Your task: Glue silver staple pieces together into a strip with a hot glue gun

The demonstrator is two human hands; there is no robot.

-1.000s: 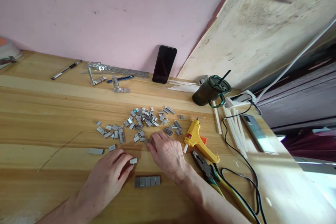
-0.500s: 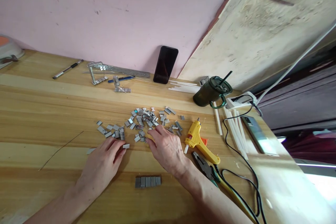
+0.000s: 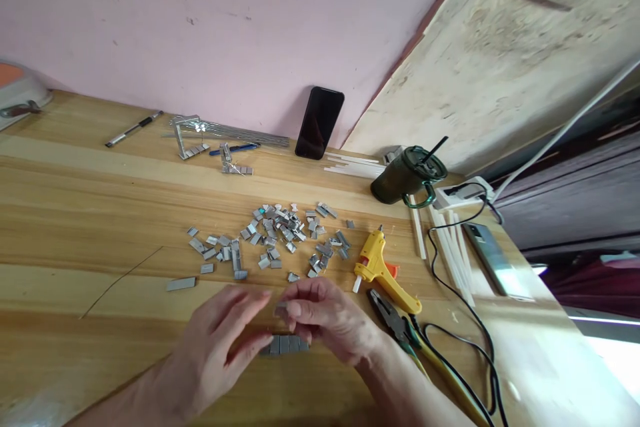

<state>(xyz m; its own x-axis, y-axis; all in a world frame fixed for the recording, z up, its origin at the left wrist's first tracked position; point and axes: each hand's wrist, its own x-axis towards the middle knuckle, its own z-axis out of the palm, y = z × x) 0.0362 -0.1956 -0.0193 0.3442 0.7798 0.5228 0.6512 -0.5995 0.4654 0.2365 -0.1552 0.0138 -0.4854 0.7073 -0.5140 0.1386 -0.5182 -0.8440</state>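
My right hand (image 3: 325,313) pinches a small grey metal piece (image 3: 281,309) between thumb and fingers. My left hand (image 3: 213,340) faces it with thumb and fingers apart, nothing visible between them. Below the fingertips lies a row of several dark grey pieces (image 3: 287,345) set edge to edge, its left end partly covered by the left thumb. Beyond the hands spreads a loose pile of small silver-grey metal pieces (image 3: 280,221). A smaller group, with a longer upright strip (image 3: 237,259), lies to its left. A flat grey strip (image 3: 181,284) rests apart, above my left hand.
A yellow glue gun (image 3: 373,257) and pliers (image 3: 395,323) lie right of my right hand, with a black cord (image 3: 465,300) beside them. Farther back are a dark green mug (image 3: 403,177), a leaning phone (image 3: 320,121), metal rods (image 3: 245,133) and two small wire-and-metal assemblies (image 3: 187,140).
Both hands have drawn back toward me from the pieces and come together above the row. My right hand now has a small piece; my left has left the light piece it was at.
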